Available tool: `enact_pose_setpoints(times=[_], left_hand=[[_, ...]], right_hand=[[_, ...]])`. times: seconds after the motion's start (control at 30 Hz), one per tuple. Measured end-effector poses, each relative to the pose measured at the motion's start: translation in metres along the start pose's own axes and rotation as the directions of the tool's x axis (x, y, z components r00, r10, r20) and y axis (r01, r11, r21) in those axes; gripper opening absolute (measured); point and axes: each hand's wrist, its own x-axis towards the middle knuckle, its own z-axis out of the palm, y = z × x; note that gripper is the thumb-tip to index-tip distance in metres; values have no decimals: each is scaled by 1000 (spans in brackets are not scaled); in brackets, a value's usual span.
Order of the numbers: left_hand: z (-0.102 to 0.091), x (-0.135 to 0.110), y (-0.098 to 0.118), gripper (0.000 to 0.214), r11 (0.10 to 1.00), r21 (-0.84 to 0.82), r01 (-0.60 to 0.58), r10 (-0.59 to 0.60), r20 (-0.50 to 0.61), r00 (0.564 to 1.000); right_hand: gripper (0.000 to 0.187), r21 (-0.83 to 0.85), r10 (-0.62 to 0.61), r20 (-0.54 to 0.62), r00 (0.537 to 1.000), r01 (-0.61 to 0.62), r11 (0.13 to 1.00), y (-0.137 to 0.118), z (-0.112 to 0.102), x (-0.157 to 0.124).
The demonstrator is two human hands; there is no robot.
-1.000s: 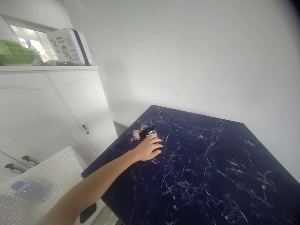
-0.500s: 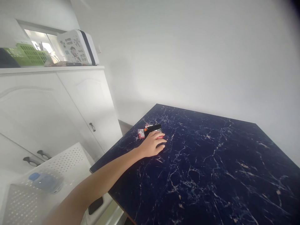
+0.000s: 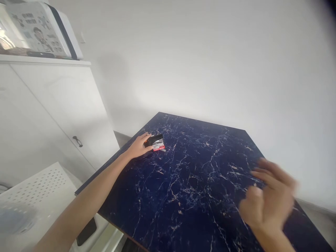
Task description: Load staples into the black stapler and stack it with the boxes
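Note:
On the far left part of the dark blue marbled table (image 3: 194,175) lies a small black pack (image 3: 157,138) with a bit of orange at its left end. A red-and-white packet (image 3: 159,148) sits against its near side. My left hand (image 3: 139,145) is around the left end of this small pile, thumb on the near side and fingers on the far side. Over the table's right side, my right hand (image 3: 270,196) is raised and blurred by motion. Its fingers stretch out to the left, apart from the thumb, with nothing seen in them.
To the left stand white cabinets (image 3: 57,105) with a white, dark-striped case (image 3: 39,31) on top. A perforated white stand (image 3: 44,185) beside the table holds a blurred clear bottle (image 3: 18,217) and a black phone (image 3: 86,231). A white wall (image 3: 196,70) rises behind.
My left hand has shifted from on top of the pile to its left end, uncovering more of the red-and-white packet. My right hand has come into view. The view has turned right.

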Motion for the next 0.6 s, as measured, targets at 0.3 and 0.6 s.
enact_pose_setpoints(times=[0.3, 0.6], left_hand=[[14, 13, 9, 48, 995, -96, -24, 20, -33, 999], [48, 3, 90, 41, 946, -224, -234, 252, 59, 966]], right_hand=[[28, 150, 65, 524, 849, -167, 975, 18, 71, -38], [27, 54, 142, 613, 777, -220, 974, 22, 79, -36]])
